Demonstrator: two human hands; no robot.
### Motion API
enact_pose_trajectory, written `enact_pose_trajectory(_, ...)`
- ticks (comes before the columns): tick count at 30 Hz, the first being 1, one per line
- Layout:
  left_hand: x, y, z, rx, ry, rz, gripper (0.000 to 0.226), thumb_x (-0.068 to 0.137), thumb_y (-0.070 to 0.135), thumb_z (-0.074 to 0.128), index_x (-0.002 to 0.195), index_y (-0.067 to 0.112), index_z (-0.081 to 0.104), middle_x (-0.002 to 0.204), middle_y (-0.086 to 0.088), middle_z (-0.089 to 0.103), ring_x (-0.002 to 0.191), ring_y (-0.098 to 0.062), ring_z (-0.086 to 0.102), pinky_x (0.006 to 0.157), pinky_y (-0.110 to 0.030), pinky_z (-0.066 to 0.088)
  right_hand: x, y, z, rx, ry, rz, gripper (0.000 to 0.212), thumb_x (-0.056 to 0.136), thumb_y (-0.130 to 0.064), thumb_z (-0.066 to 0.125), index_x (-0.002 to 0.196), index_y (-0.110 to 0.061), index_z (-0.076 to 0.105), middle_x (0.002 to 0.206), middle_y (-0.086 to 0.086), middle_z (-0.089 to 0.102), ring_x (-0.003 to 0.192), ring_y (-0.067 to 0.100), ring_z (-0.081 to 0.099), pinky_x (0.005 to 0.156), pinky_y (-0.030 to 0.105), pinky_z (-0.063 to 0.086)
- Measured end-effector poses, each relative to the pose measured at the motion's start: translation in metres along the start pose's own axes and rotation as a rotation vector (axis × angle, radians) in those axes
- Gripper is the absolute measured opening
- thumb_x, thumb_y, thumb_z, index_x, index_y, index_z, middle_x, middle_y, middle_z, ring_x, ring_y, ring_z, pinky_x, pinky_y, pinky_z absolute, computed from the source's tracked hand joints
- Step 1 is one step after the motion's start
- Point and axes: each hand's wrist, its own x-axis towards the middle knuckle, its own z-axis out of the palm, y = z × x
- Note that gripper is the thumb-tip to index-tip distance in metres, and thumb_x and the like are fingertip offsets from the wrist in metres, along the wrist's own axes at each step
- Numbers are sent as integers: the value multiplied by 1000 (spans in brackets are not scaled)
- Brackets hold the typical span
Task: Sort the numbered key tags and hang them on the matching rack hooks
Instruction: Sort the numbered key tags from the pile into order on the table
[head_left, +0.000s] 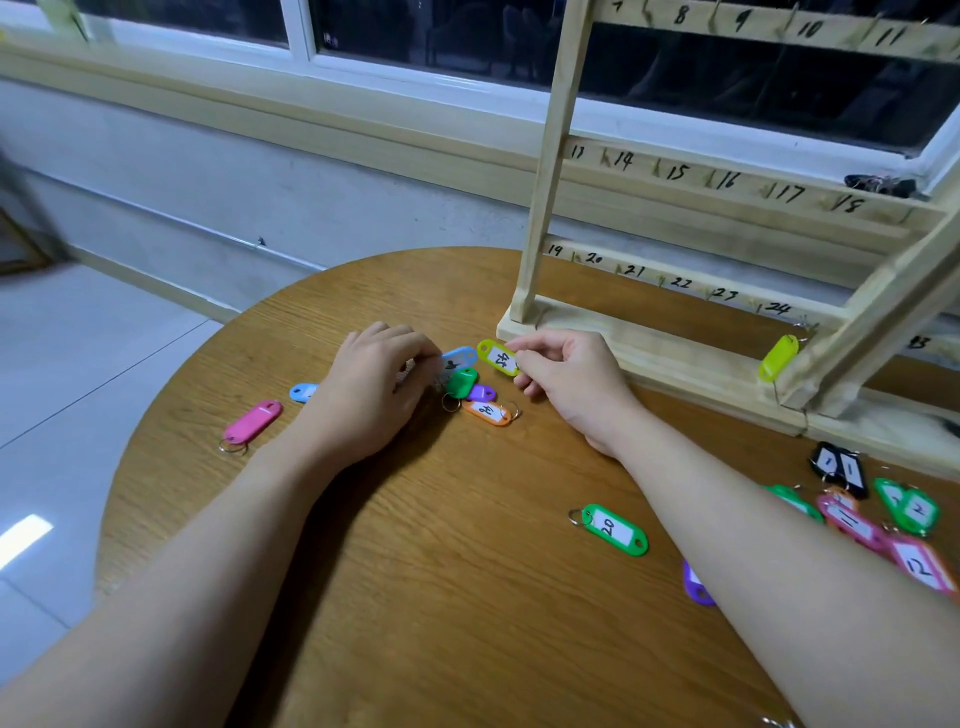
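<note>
1. The yellow-green tag (497, 356), marked 45 as far as it could be read, lay tilted just off the near-left corner of the rack base (649, 358), pinched at its right end by the right hand (569, 382), whose thumb and forefinger were curled onto it.
2. The left hand (371, 387) sat just left of it, fingers bent down over a small heap of tags; whether it actually gripped one could not be told.
3. In that heap lay a light blue tag (460, 357), a green tag (461, 382), a purple tag (482, 392) and an orange tag (487, 413) with its ring to the right.
4. Further left lay another blue tag (301, 392), partly under the left wrist, and a pink tag (253, 420), blank side up.
5. Nearer, a green tag marked 20 (615, 530) lay alone beside the right forearm.
6. At the right edge a cluster of black, green and pink tags (883, 512) lay together, numbers 11 and 12 showing.
7. The wooden rack (550, 166) stood at the far right of the round wooden table (441, 597), its rails numbered by hand, with one yellow tag (778, 357) hanging low on it.
</note>
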Motion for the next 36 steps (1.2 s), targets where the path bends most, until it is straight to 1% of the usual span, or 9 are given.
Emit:
enact_pose_trajectory(3, 0, 1, -1, -37, 26, -28, 7, 98, 16, 62, 95, 19, 67, 76, 23, 50, 80, -12, 47, 78, -34, 36, 1, 1, 0, 24, -7, 8, 20, 92, 0, 63, 99, -15, 73, 71, 2, 67, 52, 0, 57, 57, 15, 49)
enact_pose_trajectory(8, 0, 4, -4, -92, 27, -86, 4, 93, 13, 65, 92, 16, 69, 78, 9, 64, 73, -14, 56, 67, -25, 33, 3, 5, 2, -4, -13, -14, 17, 86, -4, 74, 96, -18, 75, 79, -1, 65, 53, 5, 56, 59, 20, 49)
enact_pose_trajectory(11, -1, 5, -5, -114, 18, -115, 7, 91, 12, 66, 90, 19, 68, 71, 15, 63, 70, -9, 56, 63, -17, 36, 2, 4, 1, -15, -11, -24, 14, 87, -6, 75, 96, -17, 76, 79, -2, 66, 53, 4, 55, 58, 19, 48)
enact_pose_trajectory(15, -1, 5, -8, -154, 0, -155, 8, 90, 16, 67, 92, 23, 70, 71, 20, 61, 73, 8, 57, 63, -8, 36, 0, 1, 0, -40, -3, -16, 16, 92, -8, 68, 95, -21, 76, 78, 0, 67, 53, 2, 54, 57, 17, 47)
enact_pose_trajectory(18, 1, 3, -7, -145, 0, -151, 8, 97, 18, 62, 92, 21, 68, 72, 19, 58, 71, 2, 56, 63, -12, 35, 0, 0, 1, -35, -3, -17, 22, 95, -7, 61, 91, -25, 73, 76, -3, 65, 56, 2, 53, 56, 17, 46)
enact_pose_trajectory(21, 3, 2, -5, -110, -12, -150, 15, 102, 19, 53, 91, 23, 62, 73, 19, 53, 73, -13, 48, 74, -29, 31, 0, 1, 2, -33, -4, -29, 25, 98, -11, 59, 87, -29, 73, 80, -4, 65, 62, 6, 54, 58, 19, 45)
enact_pose_trajectory(26, 3, -1, -2, -88, -46, -168, 16, 105, 19, 46, 92, 25, 54, 77, 18, 54, 80, -12, 47, 83, -29, 24, 3, 2, 2, -36, -8, -33, 22, 101, -14, 57, 96, -24, 76, 75, -7, 57, 62, 7, 49, 53, 11, 40)
enact_pose_trajectory(31, 3, -3, -1, -100, -48, -154, 18, 104, 20, 49, 90, 30, 54, 75, 21, 55, 72, -3, 47, 86, -30, 26, 1, 2, 0, -11, -23, -20, 15, 98, -16, 66, 112, -18, 70, 89, 2, 67, 64, 0, 54, 52, 9, 41)
enact_pose_trajectory(36, 3, -2, -2, -101, -45, -135, 18, 101, 20, 56, 86, 30, 59, 74, 24, 55, 73, -6, 48, 87, -35, 34, 2, 4, 0, -2, -9, -17, 13, 94, -20, 72, 105, -13, 73, 82, 0, 67, 61, 5, 53, 50, 12, 41)
